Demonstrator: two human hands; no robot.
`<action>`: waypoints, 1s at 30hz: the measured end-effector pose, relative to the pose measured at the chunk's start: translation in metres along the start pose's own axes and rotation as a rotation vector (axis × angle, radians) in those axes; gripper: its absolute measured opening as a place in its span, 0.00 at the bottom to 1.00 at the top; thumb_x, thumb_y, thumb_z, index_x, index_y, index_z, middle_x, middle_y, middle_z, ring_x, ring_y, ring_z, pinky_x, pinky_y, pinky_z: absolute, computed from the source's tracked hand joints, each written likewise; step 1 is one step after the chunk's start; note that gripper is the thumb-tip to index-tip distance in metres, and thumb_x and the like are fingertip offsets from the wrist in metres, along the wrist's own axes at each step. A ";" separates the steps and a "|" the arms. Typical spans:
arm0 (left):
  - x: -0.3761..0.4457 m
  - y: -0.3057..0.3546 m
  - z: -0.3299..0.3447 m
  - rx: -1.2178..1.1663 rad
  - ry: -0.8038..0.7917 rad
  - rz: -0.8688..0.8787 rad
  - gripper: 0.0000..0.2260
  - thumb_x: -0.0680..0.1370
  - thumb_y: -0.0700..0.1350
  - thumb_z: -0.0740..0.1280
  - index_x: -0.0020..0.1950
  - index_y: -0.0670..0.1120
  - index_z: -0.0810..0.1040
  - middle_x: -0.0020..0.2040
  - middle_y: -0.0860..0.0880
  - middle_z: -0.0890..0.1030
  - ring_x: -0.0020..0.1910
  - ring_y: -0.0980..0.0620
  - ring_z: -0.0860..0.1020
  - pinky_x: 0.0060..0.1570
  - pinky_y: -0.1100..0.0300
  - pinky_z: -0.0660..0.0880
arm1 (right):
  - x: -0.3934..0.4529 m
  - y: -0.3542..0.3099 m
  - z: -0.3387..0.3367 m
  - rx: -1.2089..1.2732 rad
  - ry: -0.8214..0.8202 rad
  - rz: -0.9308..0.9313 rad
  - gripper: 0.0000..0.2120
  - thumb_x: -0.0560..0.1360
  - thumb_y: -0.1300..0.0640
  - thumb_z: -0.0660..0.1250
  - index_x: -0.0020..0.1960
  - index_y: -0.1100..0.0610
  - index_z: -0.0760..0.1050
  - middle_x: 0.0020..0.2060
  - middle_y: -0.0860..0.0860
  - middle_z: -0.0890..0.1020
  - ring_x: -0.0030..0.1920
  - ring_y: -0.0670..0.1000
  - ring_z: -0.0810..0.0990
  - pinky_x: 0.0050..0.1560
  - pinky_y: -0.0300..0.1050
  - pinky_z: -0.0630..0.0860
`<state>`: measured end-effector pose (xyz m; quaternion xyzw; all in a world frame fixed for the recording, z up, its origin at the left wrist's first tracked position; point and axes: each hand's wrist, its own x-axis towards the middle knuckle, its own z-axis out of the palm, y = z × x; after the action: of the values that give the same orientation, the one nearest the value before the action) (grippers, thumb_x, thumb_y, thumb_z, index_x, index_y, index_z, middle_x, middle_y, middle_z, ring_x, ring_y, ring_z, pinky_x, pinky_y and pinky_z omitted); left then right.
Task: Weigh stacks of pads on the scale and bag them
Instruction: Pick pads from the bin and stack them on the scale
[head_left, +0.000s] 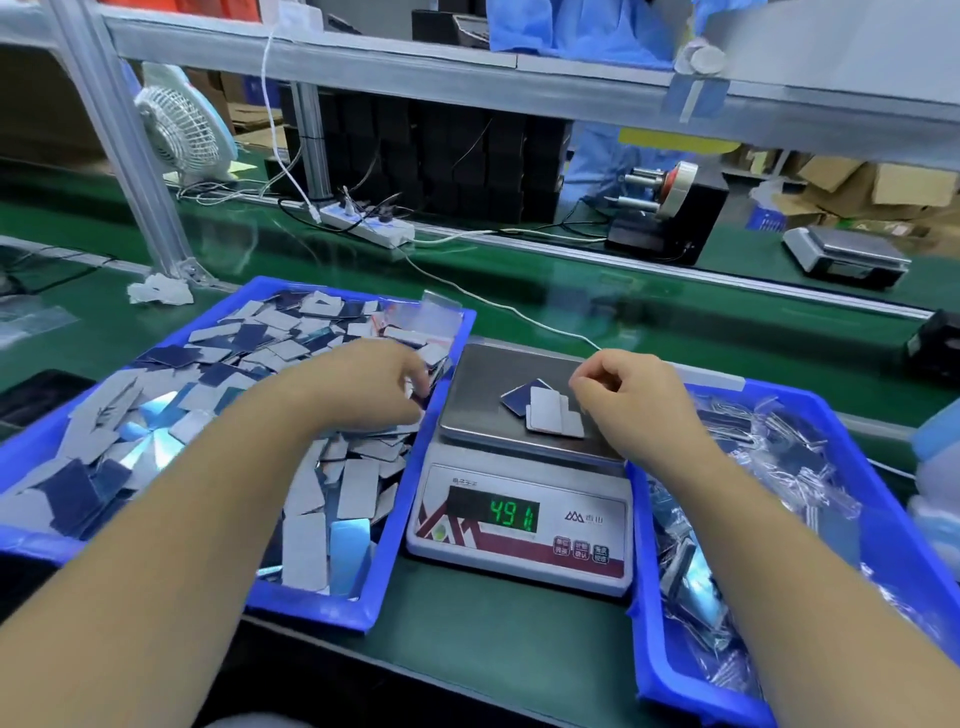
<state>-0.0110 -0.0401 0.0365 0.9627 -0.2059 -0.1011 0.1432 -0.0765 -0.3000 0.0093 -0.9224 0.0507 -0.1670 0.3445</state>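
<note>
Two blue trays flank the scale (522, 483) on the green bench (467, 639). Head view: a few pads (545, 410) lie fanned on the weighing pan, display lit green. Left hand (374, 387) reaches into the left tray (332, 603) of loose pads, fingers curled among them; whether its grip holds any, I cannot tell. Right hand (623, 395) hovers just beside the pads, fingers curled and pinched, apparently holding nothing. Bagged pads fill the right tray (670, 670). Risk: either hand brushing the pan would falsify the reading; the fanned pads could slide off.

Head camera looks forward and down, close over the scale (524, 467).
</note>
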 end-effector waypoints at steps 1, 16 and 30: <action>-0.004 -0.009 0.000 0.045 -0.069 -0.057 0.11 0.75 0.50 0.72 0.57 0.56 0.79 0.47 0.57 0.76 0.43 0.59 0.75 0.41 0.60 0.73 | 0.000 -0.001 0.001 -0.012 -0.005 0.001 0.10 0.73 0.57 0.64 0.36 0.48 0.79 0.32 0.38 0.81 0.37 0.38 0.77 0.28 0.30 0.67; -0.003 -0.025 0.012 0.123 0.010 -0.089 0.11 0.72 0.49 0.76 0.49 0.53 0.76 0.46 0.55 0.73 0.44 0.53 0.73 0.43 0.57 0.72 | -0.004 -0.003 0.001 0.005 -0.011 -0.006 0.10 0.73 0.58 0.64 0.36 0.49 0.79 0.32 0.39 0.81 0.36 0.41 0.77 0.32 0.33 0.69; 0.003 -0.017 -0.016 0.041 0.126 -0.072 0.12 0.73 0.45 0.75 0.51 0.55 0.76 0.45 0.58 0.79 0.41 0.58 0.77 0.37 0.59 0.72 | -0.002 -0.003 -0.002 0.034 0.001 -0.029 0.10 0.73 0.60 0.63 0.36 0.50 0.79 0.30 0.40 0.81 0.31 0.40 0.77 0.28 0.28 0.69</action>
<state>0.0022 -0.0234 0.0454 0.9767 -0.1638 -0.0411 0.1327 -0.0792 -0.2985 0.0125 -0.9169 0.0346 -0.1735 0.3578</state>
